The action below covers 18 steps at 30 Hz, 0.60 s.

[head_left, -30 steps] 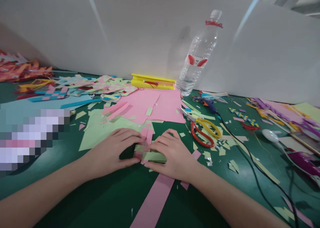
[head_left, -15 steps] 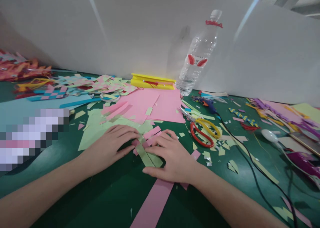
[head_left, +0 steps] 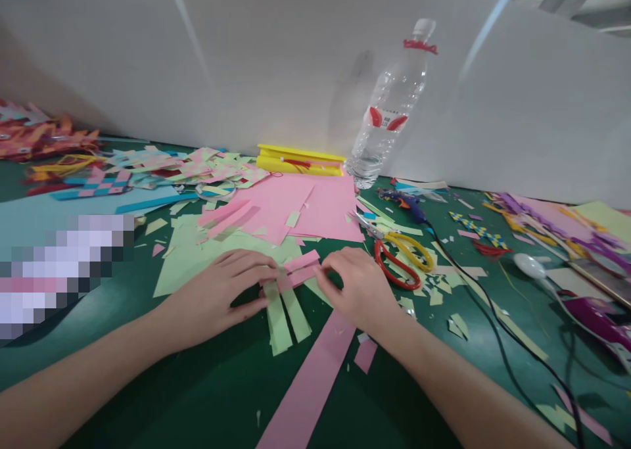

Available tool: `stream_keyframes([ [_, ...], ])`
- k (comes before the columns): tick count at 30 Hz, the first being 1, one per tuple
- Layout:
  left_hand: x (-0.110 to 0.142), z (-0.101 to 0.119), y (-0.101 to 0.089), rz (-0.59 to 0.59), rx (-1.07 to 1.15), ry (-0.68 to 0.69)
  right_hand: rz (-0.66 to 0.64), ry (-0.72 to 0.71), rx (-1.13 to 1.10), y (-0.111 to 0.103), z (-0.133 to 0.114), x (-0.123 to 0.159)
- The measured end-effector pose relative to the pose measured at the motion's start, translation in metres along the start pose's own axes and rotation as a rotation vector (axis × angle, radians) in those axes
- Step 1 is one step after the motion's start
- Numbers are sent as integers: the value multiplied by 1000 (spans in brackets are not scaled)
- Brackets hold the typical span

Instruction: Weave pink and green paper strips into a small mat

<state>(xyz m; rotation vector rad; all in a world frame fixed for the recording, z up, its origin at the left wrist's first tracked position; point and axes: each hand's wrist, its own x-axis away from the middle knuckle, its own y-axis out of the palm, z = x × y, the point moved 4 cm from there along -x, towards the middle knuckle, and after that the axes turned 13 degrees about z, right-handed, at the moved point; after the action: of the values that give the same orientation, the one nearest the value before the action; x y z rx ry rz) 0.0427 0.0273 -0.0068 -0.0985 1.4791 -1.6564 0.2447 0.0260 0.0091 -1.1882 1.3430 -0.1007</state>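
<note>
My left hand (head_left: pixel 221 288) pinches the left side of a small woven piece made of paper strips. Its light green strips (head_left: pixel 279 324) fan down toward me, and its pink strips (head_left: pixel 302 263) point right. Fingertips of my right hand (head_left: pixel 363 288) are closed at the right end of a pink strip. A long pink paper strip (head_left: pixel 308 386) lies on the green table just below that hand. Partly under my left hand is a sheet of light green paper (head_left: pixel 180 255). Scissors (head_left: pixel 397 258) with red and yellow handles lie beyond my right hand.
A clear plastic bottle (head_left: pixel 387 114) leans by the grey wall, beside a folded yellow paper (head_left: pixel 296 163). Pink sheets (head_left: pixel 330 206) lie behind my hands. On the right are a glue gun (head_left: pixel 409 206), a black cord (head_left: pixel 473 281) and a white spoon (head_left: pixel 530 265). Paper scraps lie around.
My right hand has moved right and up, off the green strips to the pink strip's end. The green strips now spread downward in view. My left hand stays nearly in place.
</note>
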Motion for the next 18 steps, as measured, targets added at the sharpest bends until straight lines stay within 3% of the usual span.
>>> stream_keyframes([
  [3, 1, 0, 3, -47, 3, 17, -3, -76, 70, 1, 0, 2],
  [18, 0, -1, 1, -44, -24, 0, -147, -235, -196, 6, -24, 8],
])
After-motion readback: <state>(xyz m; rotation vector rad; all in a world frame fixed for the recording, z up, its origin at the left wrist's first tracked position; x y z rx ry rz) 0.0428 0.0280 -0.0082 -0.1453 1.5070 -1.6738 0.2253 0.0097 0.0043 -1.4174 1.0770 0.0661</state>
